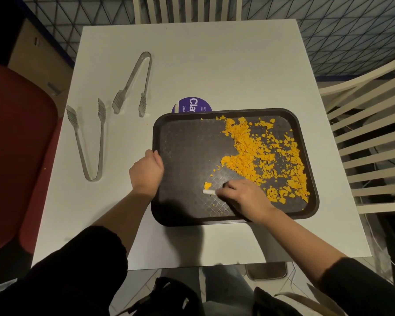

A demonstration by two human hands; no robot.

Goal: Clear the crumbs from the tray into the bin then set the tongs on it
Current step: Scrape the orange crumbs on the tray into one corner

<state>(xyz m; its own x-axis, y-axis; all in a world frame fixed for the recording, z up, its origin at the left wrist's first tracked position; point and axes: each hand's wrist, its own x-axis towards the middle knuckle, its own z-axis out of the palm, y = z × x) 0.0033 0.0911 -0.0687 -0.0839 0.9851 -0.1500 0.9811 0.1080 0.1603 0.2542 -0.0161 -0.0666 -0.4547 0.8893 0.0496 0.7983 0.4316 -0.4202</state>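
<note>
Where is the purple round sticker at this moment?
In the head view, the purple sticker lies on the white table, partly hidden under the far edge of the brown tray, right of the nearer tongs.

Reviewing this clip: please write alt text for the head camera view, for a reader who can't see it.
A person's right hand holds a small white item on a dark brown tray strewn with orange crumbs, mostly on its right half, while the left hand grips the tray's left rim. Two metal tongs lie on the white table left of the tray.
</note>
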